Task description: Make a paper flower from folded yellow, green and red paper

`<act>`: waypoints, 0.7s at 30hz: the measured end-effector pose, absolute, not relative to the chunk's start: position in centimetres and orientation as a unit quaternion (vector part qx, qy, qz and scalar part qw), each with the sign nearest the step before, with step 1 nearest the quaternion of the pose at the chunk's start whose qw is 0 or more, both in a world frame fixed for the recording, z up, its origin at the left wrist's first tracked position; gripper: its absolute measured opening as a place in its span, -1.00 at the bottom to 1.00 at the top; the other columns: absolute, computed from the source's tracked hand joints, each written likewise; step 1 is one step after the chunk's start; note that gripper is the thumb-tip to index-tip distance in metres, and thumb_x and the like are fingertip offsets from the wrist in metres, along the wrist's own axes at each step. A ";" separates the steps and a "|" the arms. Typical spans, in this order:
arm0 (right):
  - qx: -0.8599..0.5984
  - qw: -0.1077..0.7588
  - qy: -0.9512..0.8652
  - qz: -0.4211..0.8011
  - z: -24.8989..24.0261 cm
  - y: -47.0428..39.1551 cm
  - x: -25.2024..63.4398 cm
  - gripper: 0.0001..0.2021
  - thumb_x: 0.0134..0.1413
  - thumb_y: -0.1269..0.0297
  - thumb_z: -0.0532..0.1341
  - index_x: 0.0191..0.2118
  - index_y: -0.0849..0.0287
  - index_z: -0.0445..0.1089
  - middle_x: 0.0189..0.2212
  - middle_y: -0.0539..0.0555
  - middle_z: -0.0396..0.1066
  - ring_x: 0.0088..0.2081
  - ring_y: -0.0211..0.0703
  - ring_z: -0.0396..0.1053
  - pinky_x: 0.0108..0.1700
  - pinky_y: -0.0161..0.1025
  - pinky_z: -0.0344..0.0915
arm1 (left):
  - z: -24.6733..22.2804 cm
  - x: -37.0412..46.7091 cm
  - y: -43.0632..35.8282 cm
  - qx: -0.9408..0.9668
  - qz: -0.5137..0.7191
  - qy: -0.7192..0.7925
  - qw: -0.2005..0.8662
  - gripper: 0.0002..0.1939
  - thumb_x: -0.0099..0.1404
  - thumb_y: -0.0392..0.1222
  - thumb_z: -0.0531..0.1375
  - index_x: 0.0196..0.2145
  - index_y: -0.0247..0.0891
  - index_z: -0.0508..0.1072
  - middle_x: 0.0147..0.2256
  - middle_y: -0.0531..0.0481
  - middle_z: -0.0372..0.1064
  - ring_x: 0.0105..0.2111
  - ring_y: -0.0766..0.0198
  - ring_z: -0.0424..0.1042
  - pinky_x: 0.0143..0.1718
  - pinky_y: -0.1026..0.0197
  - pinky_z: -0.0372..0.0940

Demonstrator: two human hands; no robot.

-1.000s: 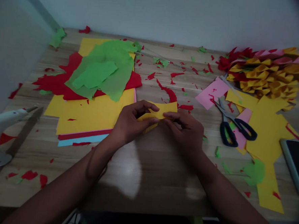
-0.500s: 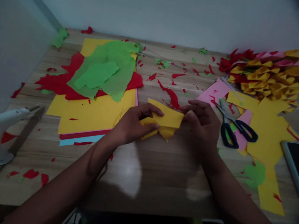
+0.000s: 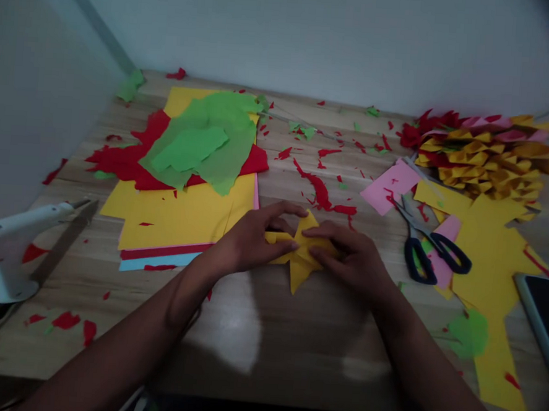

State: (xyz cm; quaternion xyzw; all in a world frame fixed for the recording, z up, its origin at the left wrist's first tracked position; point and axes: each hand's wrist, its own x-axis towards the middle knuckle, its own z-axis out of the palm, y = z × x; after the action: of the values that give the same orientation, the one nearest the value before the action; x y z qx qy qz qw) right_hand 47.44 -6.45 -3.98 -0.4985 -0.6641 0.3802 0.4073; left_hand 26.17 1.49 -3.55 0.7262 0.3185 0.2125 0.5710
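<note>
A folded yellow paper piece (image 3: 303, 257) with pointed flaps is held between both hands, low over the wooden table. My left hand (image 3: 258, 238) pinches its left side, thumb in front and fingers behind the upper edge. Its right side is gripped by my right hand (image 3: 353, 254), with thumb and index finger near the middle fold. My fingers cover parts of the paper. Left of my left hand lies a stack of yellow sheets (image 3: 180, 221). To the right of my right hand rest scissors (image 3: 425, 239) with dark handles, their blades slightly apart.
Green crepe paper (image 3: 204, 139) and red crepe paper (image 3: 123, 162) lie on the stack. A white glue gun (image 3: 16, 239) stands left. Folded paper flowers (image 3: 486, 156), yellow paper offcuts (image 3: 485, 255), a pink sheet (image 3: 392, 185) and a phone (image 3: 540, 315) occupy the right. Red scraps (image 3: 319, 186) litter the table.
The yellow paper has been turned and its points now spread out like a star. My right hand has moved left and down onto it. The view has shifted slightly.
</note>
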 end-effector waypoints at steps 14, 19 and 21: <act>-0.533 0.523 -0.455 0.485 -4.4 -6.0 45.8 -0.29 0.07 0.18 0.39 0.29 -0.05 0.11 -0.30 0.00 0.50 -0.37 -0.16 0.46 -0.35 -0.21 0.44 | -4.0 27.4 1.1 0.561 0.436 0.444 0.546 -0.50 0.25 -0.12 0.28 0.12 -0.18 0.29 -0.28 0.02 0.43 -0.23 0.27 0.48 -0.25 0.28 0.35; -0.573 0.519 -0.468 0.428 -4.4 -6.0 45.2 -0.39 0.17 0.25 0.31 0.28 -0.02 0.11 -0.47 -0.09 0.35 -0.47 -0.20 0.35 -0.44 -0.26 0.33 | -4.1 27.3 1.1 0.562 0.461 0.404 0.556 -0.47 0.26 -0.09 0.29 0.14 -0.13 0.27 -0.20 0.00 0.45 -0.22 0.30 0.47 -0.25 0.30 0.38; -0.560 0.517 -0.488 0.426 -4.3 -6.1 45.6 -0.44 0.20 0.28 0.28 0.27 -0.03 0.14 -0.47 -0.10 0.33 -0.48 -0.23 0.32 -0.45 -0.28 0.30 | -4.0 27.1 1.3 0.541 0.479 0.395 0.567 -0.47 0.28 -0.09 0.28 0.16 -0.09 0.25 -0.16 0.00 0.46 -0.23 0.32 0.48 -0.26 0.31 0.39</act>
State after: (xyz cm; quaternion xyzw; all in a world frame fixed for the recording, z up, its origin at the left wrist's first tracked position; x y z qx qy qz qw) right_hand 45.56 -6.08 -4.34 -0.5599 -0.4877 0.4259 0.5170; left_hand 27.14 1.26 -4.01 0.5406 0.3950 0.4794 0.5673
